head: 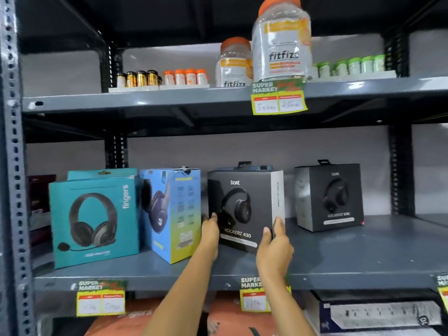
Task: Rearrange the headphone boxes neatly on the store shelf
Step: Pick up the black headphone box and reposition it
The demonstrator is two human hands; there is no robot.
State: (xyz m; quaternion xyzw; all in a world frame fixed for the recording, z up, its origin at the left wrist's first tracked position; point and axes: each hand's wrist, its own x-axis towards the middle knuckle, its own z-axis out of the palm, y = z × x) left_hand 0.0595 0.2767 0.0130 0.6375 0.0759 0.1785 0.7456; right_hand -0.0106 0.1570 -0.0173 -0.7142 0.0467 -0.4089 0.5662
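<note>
A black Rockerz 430 headphone box [244,202] stands on the grey middle shelf [339,258], turned slightly to the left. My left hand [210,235] grips its lower left edge and my right hand [275,248] grips its lower right corner. A second black Rockerz 430 box [331,196] stands further back on the right, apart from it. To the left stand a blue and yellow headphone box [173,214], angled, and a teal headset box [95,220] with another teal box behind it.
A dark maroon box [40,204] sits at the far left behind the perforated upright [14,190]. The upper shelf holds jars with orange lids [282,40] and small bottles. Yellow price tags [100,299] hang on the shelf edges. Boxes lie on the shelf below.
</note>
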